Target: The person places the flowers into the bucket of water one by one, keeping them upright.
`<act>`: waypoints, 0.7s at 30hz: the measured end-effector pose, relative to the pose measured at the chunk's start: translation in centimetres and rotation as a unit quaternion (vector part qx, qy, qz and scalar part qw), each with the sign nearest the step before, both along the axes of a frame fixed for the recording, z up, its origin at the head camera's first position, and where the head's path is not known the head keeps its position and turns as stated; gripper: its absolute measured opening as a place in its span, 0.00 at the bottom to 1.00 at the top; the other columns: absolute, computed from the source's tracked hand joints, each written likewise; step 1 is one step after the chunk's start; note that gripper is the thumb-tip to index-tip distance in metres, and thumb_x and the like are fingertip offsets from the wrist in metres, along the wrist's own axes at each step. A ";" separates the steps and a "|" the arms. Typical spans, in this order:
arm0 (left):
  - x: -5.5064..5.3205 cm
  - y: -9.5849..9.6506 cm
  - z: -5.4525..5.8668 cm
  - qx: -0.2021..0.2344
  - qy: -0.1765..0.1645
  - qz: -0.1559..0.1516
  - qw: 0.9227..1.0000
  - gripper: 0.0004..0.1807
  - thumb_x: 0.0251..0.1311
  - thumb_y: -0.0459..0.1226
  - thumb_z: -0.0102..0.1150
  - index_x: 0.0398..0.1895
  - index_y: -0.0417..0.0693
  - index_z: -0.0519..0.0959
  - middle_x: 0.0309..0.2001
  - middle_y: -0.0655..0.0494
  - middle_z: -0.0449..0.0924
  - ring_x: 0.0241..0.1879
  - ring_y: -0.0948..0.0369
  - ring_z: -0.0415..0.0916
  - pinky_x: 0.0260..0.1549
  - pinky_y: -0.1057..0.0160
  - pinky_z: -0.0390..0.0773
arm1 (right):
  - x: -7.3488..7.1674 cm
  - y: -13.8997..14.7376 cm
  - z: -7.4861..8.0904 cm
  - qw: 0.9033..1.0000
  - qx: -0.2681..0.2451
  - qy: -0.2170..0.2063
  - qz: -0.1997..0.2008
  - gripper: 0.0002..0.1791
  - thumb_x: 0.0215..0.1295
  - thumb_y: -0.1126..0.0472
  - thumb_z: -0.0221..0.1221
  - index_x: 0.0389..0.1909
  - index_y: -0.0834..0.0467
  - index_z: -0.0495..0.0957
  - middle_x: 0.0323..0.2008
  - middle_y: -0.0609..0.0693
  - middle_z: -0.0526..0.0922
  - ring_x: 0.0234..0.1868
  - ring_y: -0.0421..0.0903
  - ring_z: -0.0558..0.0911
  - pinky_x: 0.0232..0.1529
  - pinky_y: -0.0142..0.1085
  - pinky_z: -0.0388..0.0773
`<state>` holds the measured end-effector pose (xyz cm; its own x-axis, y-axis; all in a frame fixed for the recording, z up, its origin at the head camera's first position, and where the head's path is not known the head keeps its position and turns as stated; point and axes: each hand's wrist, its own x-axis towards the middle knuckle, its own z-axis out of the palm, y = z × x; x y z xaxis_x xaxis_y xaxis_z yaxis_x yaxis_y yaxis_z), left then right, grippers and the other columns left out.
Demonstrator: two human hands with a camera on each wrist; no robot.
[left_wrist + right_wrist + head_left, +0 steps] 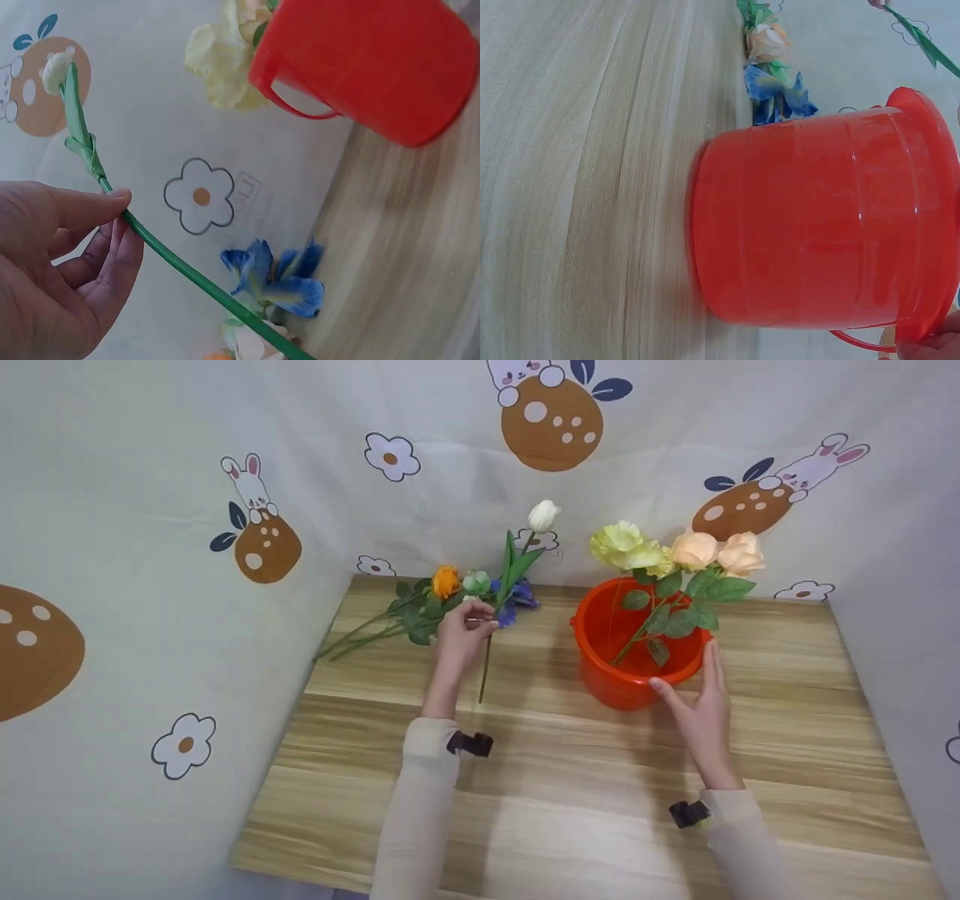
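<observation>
Looking down, just 1 view, the head's, shows stems (pixel 634 640) inside the bucket (pixel 616 690).

A small makeshift booth, whether in a home or studio unclear: pale, creased cloth (pixel 135 510) printed with cartoon rabbits (pixel 253 487) and flowers (pixel 184 745) surrounds three sides of a wood-grain table (pixel 810 720).

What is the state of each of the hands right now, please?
Left hand: pinching the white tulip by its stem.
Right hand: open, touching the red bucket at its rim.
</observation>
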<state>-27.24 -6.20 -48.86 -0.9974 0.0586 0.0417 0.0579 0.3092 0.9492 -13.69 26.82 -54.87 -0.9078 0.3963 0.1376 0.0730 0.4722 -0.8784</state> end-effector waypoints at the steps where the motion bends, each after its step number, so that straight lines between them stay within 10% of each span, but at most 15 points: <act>1: 0.0 0.2 0.2 0.009 0.002 -0.004 1.000 0.08 0.60 0.29 0.66 0.43 0.39 0.82 0.42 0.45 0.85 0.41 0.53 0.83 0.43 0.62 0.84 | 0.0 0.0 0.0 1.000 0.000 -0.002 0.000 0.57 0.59 0.49 0.70 0.80 0.50 0.43 0.81 0.50 0.43 0.81 0.50 0.45 0.80 0.51 0.45; 21: -0.3 4.4 5.3 0.095 0.071 -0.044 0.992 0.09 0.60 0.30 0.66 0.43 0.38 0.81 0.40 0.47 0.83 0.38 0.63 0.80 0.45 0.68 0.81 | 0.0 0.0 -0.1 1.000 0.002 -0.002 0.000 0.57 0.59 0.48 0.70 0.80 0.48 0.43 0.81 0.47 0.43 0.81 0.50 0.45 0.80 0.52 0.45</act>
<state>-27.51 -1.81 -43.52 -0.9720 0.1226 0.2007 0.2147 0.1140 0.9700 -13.69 26.85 -54.93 -0.9083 0.3959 0.1350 0.0770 0.4754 -0.8764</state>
